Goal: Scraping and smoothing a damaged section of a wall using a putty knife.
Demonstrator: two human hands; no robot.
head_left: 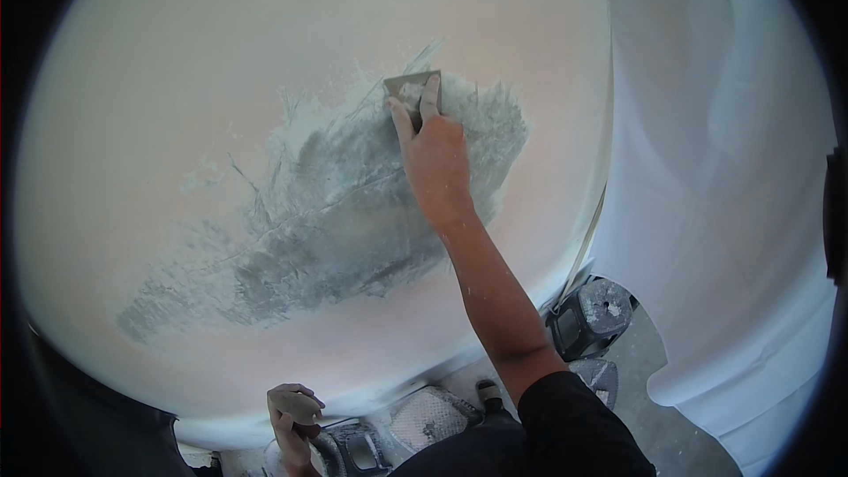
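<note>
A large, pale pinkish-cream curved surface [177, 79] fills most of the view, with a broad streaky grey patch of filler [353, 230] across its middle. My right hand [437, 159] grips a flat scraper [408, 85], fingers spread over its blade. The scraper's wide edge lies against the upper border of the patch, where whitish smears run outward. Low at the near side, my left hand [286, 431] is closed around a putty knife [300, 407] with a broad tan-grey blade and a dark reddish handle. How much filler is on that blade I cannot tell.
White sheeting [715, 168] hangs along the right side. Dusty dark plastic stools [605, 307] stand on the grey floor [658, 362] below the surface's edge. A speckled pale stool seat [433, 417] and my shoe [488, 390] show near my body. Dark cloth [97, 415] lies lower left.
</note>
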